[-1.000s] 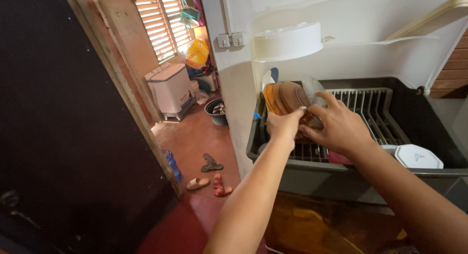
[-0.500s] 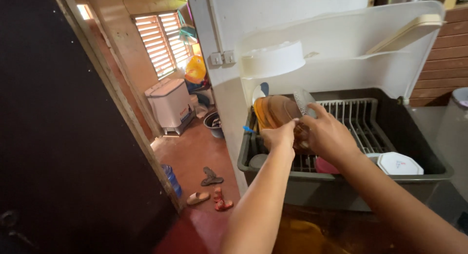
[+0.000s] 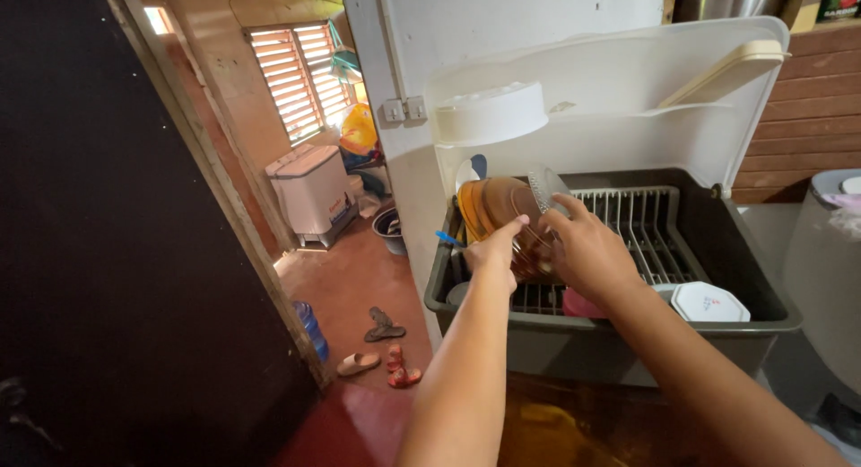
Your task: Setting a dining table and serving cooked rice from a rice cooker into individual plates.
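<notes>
Both hands work at the left end of a grey dish rack (image 3: pixel 628 337), its white lid (image 3: pixel 628 99) propped open behind. The left hand (image 3: pixel 494 248) pinches the near edge of a row of amber plates (image 3: pixel 493 207) standing on edge in the slots; the right hand (image 3: pixel 583 252) is closed round a clear patterned glass plate (image 3: pixel 543 191), fingers (image 3: pixel 563 203) hooked over its rim, just right of that row and touching it. The step in hand looks like seating or parting plates in the rack's slots. The next move would call for the left hand to steady the amber row while the right keeps the glass plate upright and clear of its neighbours, since the pieces are packed tight. Right of the grip, a pink bowl (image 3: pixel 583 304) and a white octagonal plate (image 3: pixel 708 303) lie near the rack's front wall. Far left, beyond the doorway, sandals (image 3: pixel 381 346) sit on a red floor (image 3: pixel 359 270).
</notes>
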